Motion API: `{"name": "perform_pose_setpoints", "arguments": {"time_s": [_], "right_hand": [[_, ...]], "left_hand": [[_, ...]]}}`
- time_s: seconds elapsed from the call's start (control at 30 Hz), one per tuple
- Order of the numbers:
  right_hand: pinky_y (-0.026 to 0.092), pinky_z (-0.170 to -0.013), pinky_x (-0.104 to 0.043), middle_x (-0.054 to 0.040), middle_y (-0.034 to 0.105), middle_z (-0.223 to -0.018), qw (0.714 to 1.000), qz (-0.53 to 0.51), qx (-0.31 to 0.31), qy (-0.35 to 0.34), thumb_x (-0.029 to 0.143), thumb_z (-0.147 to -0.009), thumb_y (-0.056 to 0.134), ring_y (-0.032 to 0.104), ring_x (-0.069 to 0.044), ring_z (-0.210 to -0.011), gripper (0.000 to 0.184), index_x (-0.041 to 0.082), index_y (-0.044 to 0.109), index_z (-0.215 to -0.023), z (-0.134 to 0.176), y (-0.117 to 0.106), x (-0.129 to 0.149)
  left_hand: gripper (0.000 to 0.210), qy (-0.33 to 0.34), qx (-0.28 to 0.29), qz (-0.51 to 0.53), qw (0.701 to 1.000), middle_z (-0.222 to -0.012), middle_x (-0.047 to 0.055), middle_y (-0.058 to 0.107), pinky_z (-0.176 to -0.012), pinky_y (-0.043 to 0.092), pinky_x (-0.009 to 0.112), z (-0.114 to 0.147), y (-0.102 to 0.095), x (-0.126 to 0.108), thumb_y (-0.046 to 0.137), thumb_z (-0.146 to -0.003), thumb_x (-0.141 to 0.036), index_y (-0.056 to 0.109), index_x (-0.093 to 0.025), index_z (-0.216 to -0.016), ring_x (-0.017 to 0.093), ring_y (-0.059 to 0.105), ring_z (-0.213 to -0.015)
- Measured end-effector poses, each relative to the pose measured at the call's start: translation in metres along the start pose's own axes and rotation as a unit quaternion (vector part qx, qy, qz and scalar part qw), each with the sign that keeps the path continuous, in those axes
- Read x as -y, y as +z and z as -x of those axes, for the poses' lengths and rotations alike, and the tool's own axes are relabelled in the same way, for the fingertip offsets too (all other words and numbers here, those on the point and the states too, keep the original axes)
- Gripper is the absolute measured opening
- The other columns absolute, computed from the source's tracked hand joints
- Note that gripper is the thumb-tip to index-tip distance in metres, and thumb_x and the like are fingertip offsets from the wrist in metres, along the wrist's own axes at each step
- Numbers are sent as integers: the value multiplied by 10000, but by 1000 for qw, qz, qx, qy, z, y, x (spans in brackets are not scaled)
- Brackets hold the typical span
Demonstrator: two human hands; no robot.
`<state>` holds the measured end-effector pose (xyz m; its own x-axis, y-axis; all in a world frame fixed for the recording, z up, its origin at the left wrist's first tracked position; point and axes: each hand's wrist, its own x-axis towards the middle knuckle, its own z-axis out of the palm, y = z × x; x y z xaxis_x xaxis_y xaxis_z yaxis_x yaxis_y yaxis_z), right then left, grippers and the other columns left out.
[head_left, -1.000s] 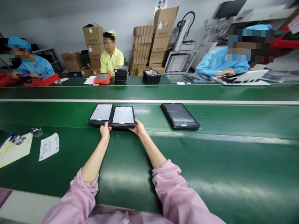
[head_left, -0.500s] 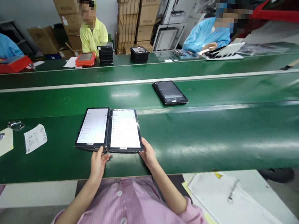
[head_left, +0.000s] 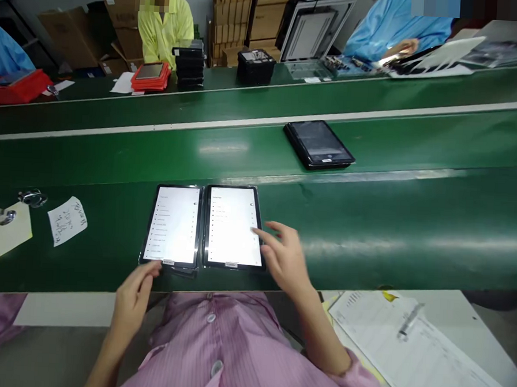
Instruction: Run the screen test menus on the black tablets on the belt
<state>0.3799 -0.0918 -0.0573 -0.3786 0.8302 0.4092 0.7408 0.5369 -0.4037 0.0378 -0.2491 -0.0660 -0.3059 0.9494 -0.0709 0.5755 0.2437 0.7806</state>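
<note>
Two lit tablets lie side by side on the green work surface in front of me. The left tablet (head_left: 174, 224) shows a white list screen, and something dark pokes out beneath its lower edge. My left hand (head_left: 134, 294) is at that tablet's lower left corner, fingers stretched out and the tips near its bezel. A similar list with a switch at the top right fills the right tablet (head_left: 233, 224). Over its right edge reaches my right hand (head_left: 286, 258), index finger extended toward the screen and the other fingers apart. Whether the fingertip touches the glass I cannot tell.
Farther back on the green belt lies a dark tablet stack (head_left: 319, 145). To the left are a handwritten note (head_left: 67, 221) and a shiny metal object (head_left: 32, 197). Papers with a pen (head_left: 410, 323) lie below right. Co-workers sit across, near black stacked devices (head_left: 189, 66).
My right hand has let go of the right tablet's lower corner and moved up over its screen. My left hand has shifted left along the left tablet's lower edge.
</note>
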Motion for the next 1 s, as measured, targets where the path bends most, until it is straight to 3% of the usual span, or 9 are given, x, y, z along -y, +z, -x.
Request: {"name": "perform_pose_setpoints", "arguments": {"time_s": [0.03,0.1,0.2,0.33,0.47,0.63,0.73,0.9,1.0], "right_hand": [[430,-1005,-504,-153,541,-1357,998,3,41,-50,452,-1024,369,495,-323,-1231,450,290,659,-1329,-7,8,13],[316,-1097,-598,-138,441,-1501,987,23,108,-114,508,-996,449,380,-369,-1365,450,362,594,-1396,-18,26,37],[166,-1129,-697,-124,363,-1581,979,42,158,-126,569,-963,500,272,-403,-1442,468,410,581,-1396,-26,46,55],[132,-1130,-713,-83,354,-1589,987,37,140,-77,555,-971,495,277,-393,-1441,350,430,707,-1221,-18,34,38],[174,-1146,-674,-103,378,-1535,997,45,45,-32,496,-998,450,339,-360,-1388,372,372,710,-1233,-1,9,7],[231,-1145,-646,-133,433,-1443,998,52,11,-24,419,-1021,389,385,-326,-1337,408,304,668,-1295,10,9,-4],[230,-1148,-643,-132,433,-1456,997,57,34,-28,420,-1014,404,381,-329,-1333,400,305,670,-1291,10,18,4],[180,-1164,-654,-94,423,-1505,995,63,73,-31,496,-979,470,346,-347,-1365,429,367,605,-1365,3,30,24],[148,-1144,-705,-114,364,-1545,993,86,80,-7,564,-952,500,303,-382,-1395,507,364,548,-1416,-1,35,30]], "left_hand": [[593,48,-70,-81,993,-1300,174,657,-1058,433,532,-11,-4,1,400,-971,-594,637,-166,-1307,341,594,-1205],[663,113,-138,-214,960,-1405,204,578,-1119,330,605,-31,-5,3,415,-970,-574,487,-132,-1459,387,486,-1327],[703,174,-126,-303,928,-1402,211,577,-1143,232,667,-42,3,9,431,-981,-538,324,-141,-1551,398,474,-1332],[755,257,-91,-296,916,-1406,171,575,-1182,192,644,-28,11,19,560,-933,-539,286,-226,-1563,372,464,-1358],[1042,179,-143,-234,945,-1579,251,328,-1126,338,628,-20,21,31,695,-821,-602,134,-193,-1598,422,356,-1440],[1219,75,-185,-137,970,-1433,213,490,-1090,417,597,-28,33,39,798,-667,-668,140,-203,-1581,397,482,-1332],[1262,70,-158,-119,978,-1394,202,494,-1039,464,582,-33,27,40,815,-615,-693,154,-199,-1571,385,529,-1257],[951,114,-112,-74,984,-1302,188,515,-863,546,461,-40,8,40,485,-892,-707,107,-169,-1579,293,600,-1076],[837,110,-108,-121,981,-1225,157,518,-847,538,446,-46,5,30,369,-937,-701,215,-173,-1569,272,594,-1010]]}}
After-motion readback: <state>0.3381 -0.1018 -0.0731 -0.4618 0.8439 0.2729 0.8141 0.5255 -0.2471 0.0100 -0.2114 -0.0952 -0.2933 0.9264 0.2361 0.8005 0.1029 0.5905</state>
